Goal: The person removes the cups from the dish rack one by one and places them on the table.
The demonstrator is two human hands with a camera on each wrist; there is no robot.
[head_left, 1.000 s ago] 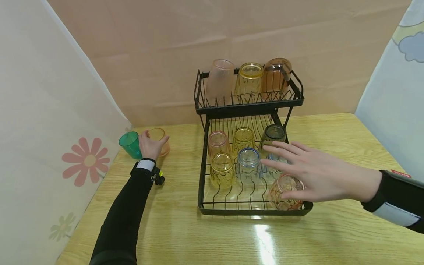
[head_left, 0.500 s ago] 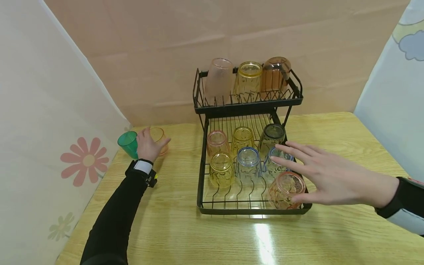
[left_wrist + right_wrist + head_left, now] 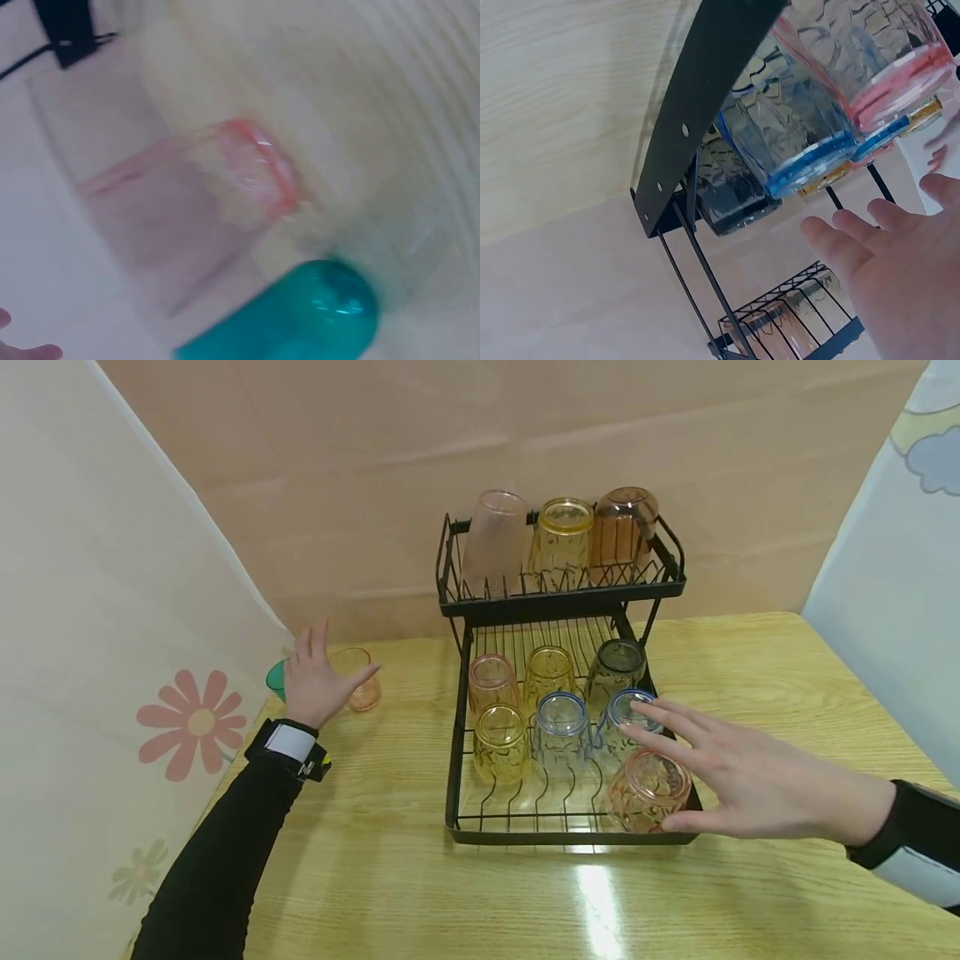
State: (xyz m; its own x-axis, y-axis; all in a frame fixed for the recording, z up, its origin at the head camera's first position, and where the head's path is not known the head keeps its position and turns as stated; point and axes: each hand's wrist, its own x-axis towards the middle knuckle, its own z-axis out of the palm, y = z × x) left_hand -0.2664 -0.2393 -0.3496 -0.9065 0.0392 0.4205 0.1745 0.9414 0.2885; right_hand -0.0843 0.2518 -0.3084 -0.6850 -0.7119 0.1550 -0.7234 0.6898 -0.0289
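Note:
With fingers spread, my left hand (image 3: 315,685) is raised over the table at the left, overlapping a green cup (image 3: 276,680) in the head view. Just right of it stands a clear orange-pink cup (image 3: 365,695), rim up. Both cups show in the left wrist view, the green cup (image 3: 307,311) and the pinkish cup (image 3: 255,176), with no finger on either. My right hand (image 3: 738,777), fingers extended and thumb apart, is at the rack's right side. Its fingertips overlap a blue-rimmed glass (image 3: 626,731) and its thumb is by a pink glass (image 3: 648,789). It holds nothing.
A black two-tier drying rack (image 3: 570,839) stands mid-table. Several upturned glasses sit on its lower tier, including a yellow glass (image 3: 501,743) and a dark glass (image 3: 617,668). The upper tier bears a frosted pink glass (image 3: 497,539), a yellow glass (image 3: 562,539) and a brown glass (image 3: 625,531).
My left hand has shifted left from beside the orange-pink cup and spread its fingers, now covering most of the green cup. My right hand has drawn back to the right, uncovering the blue-rimmed glass.

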